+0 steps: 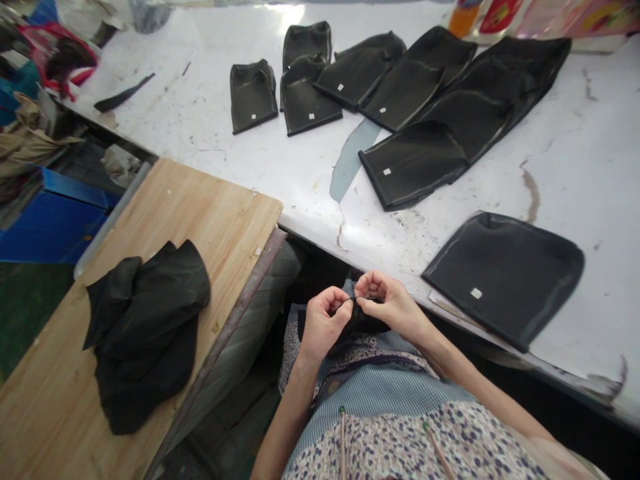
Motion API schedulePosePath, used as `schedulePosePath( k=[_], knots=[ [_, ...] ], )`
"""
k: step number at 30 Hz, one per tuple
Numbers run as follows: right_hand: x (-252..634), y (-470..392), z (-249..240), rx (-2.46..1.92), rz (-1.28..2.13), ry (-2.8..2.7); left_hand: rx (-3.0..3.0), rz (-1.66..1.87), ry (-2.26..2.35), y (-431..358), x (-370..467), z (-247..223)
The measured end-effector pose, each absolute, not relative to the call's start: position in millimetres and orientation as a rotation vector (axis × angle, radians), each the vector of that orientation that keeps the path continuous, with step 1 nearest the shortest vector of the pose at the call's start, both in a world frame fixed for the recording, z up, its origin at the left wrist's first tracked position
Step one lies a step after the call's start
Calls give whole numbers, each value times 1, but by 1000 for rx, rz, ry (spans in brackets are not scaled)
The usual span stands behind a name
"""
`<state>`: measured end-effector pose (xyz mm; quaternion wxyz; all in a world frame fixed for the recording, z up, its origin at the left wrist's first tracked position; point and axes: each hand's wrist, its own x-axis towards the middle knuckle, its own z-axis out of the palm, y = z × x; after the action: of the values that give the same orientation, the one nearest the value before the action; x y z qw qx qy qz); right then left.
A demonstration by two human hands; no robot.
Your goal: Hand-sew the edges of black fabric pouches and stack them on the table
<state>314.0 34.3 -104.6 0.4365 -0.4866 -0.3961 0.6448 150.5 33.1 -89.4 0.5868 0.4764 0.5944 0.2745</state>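
Here, left hand [324, 324] and right hand [393, 308], grip pinching a black piece [364, 323], edge running sideways, long axis unclear

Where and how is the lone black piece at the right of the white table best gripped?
Probably by its straight edge, pinched from the table's near side by the right hand. The black piece lies flat, that edge running roughly along the table's front, close to the person; its curved end points away.
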Motion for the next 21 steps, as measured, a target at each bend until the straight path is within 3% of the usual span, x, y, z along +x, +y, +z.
schedulePosePath(
  k=[12,21],
  knots=[
    [311,34,-101,-1187,1572,-964,992,523,1318,40,151,-89],
    [330,24,-100,-1060,1652,-1160,976,632,1307,35,149,-84]
  ],
)
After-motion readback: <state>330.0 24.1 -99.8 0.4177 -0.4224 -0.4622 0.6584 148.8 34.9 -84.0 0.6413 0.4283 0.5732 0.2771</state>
